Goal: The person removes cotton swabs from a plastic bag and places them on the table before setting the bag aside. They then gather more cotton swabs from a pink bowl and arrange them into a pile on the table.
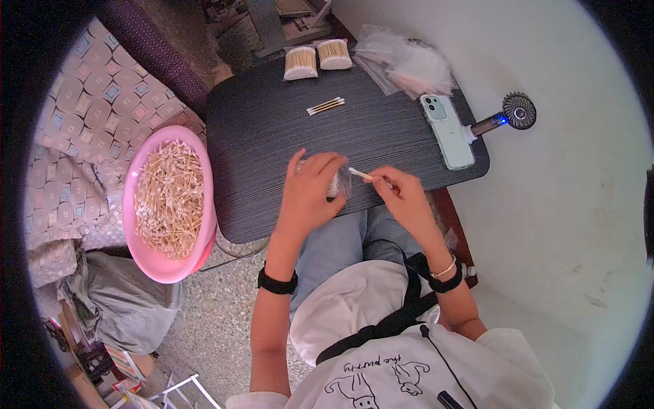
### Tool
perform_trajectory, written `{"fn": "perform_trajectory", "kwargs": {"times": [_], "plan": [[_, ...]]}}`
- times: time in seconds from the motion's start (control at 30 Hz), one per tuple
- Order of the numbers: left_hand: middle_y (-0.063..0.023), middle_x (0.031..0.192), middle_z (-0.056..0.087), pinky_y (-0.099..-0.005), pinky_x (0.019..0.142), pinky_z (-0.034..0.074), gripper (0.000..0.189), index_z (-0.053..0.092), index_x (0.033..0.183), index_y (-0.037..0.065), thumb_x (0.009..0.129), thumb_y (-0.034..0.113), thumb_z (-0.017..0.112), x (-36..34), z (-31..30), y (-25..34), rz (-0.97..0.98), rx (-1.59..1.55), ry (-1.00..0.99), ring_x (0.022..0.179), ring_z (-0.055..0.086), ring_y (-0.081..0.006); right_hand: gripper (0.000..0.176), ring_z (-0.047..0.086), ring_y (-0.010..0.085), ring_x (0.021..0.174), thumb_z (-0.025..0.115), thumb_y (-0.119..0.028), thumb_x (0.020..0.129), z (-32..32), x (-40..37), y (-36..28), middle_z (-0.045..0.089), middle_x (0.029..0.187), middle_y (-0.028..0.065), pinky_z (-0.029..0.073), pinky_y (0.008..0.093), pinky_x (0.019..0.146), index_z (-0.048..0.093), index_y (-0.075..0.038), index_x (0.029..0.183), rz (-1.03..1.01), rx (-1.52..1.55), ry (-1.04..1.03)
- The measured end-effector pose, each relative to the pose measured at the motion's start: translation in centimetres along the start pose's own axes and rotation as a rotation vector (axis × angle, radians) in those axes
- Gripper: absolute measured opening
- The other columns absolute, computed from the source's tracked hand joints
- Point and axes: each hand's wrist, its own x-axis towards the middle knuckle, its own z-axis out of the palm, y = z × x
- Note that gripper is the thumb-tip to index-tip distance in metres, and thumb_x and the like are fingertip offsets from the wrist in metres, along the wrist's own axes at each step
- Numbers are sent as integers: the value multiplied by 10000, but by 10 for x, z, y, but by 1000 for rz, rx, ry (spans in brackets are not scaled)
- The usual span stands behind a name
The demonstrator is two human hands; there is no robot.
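Note:
My left hand (313,185) is closed around a small clear plastic bag (345,184) near the table's front edge. White swab tips show inside the bag, though my fingers cover most of it. To its right, my right hand (403,198) pinches a cotton swab (361,174), its white tip pointing at the bag's side. Farther back on the dark table, a few loose cotton swabs (325,105) lie together. Two filled bags of cotton swabs (300,63) stand side by side at the back edge.
A pink basin (158,262) heaped with cotton swabs stands left of the dark table (252,143). Empty clear bags (415,65) lie at the back right. A phone (447,133) and a small handheld fan (519,111) sit along the right edge, beside a white wall (579,225).

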Motion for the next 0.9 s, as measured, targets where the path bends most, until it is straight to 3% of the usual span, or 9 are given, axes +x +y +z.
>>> {"fn": "perform_trajectory", "kwargs": {"times": [0.13, 0.23, 0.37, 0.47, 0.63, 0.77, 0.9], "plan": [[-58, 1142, 566, -473, 1071, 225, 497, 563, 1135, 107, 642, 125, 627, 1, 1, 5, -2, -31, 5, 1118, 514, -226, 170, 491, 126, 509, 530, -128, 884, 3, -1, 5, 590, 632, 94, 394, 283, 494, 637, -1, 918, 55, 52, -75], [-49, 1150, 562, -484, 1085, 197, 484, 562, 1136, 110, 656, 122, 621, 1, 2, 4, 54, -11, 16, 1127, 509, -236, 171, 495, 110, 528, 529, -128, 884, 14, 3, 22, 588, 633, 85, 396, 284, 501, 637, 1, 908, -31, 34, -80], [-59, 1152, 563, -505, 1088, 200, 425, 571, 1109, 101, 687, 91, 618, -5, -2, 17, 76, 150, 110, 1148, 495, -262, 179, 434, 35, 591, 522, -127, 912, 15, 4, 19, 577, 715, -12, 345, 213, 509, 639, 8, 928, 20, 58, -173], [-79, 1165, 564, -520, 1066, 248, 358, 581, 1067, 80, 713, 58, 621, -25, 9, 18, -95, 13, 316, 1166, 488, -279, 191, 391, 27, 564, 513, -142, 921, 10, 5, 22, 501, 659, -40, 309, 204, 491, 635, 2, 951, 101, 183, -285], [-92, 1176, 585, -511, 1039, 300, 239, 587, 959, 63, 741, 101, 679, -48, 24, 18, -185, -46, 414, 1169, 508, -288, 198, 292, 11, 533, 491, -149, 936, 8, -3, 5, 356, 615, -84, 237, 185, 475, 599, -2, 1011, 317, 578, -445], [-118, 1171, 584, -510, 1031, 299, 250, 577, 920, 59, 742, 170, 714, -44, 22, 30, -191, -32, 435, 1176, 498, -306, 193, 300, 12, 532, 485, -159, 941, 14, -7, 1, 367, 613, -84, 244, 184, 469, 589, -8, 1002, 305, 597, -424], [-138, 1193, 577, -502, 1025, 308, 214, 594, 876, 56, 726, 144, 717, -44, 33, 28, -167, 48, 467, 1196, 485, -318, 196, 316, 18, 524, 494, -188, 941, 20, -10, 5, 375, 595, -82, 252, 188, 452, 605, -31, 979, 289, 630, -378]]}}
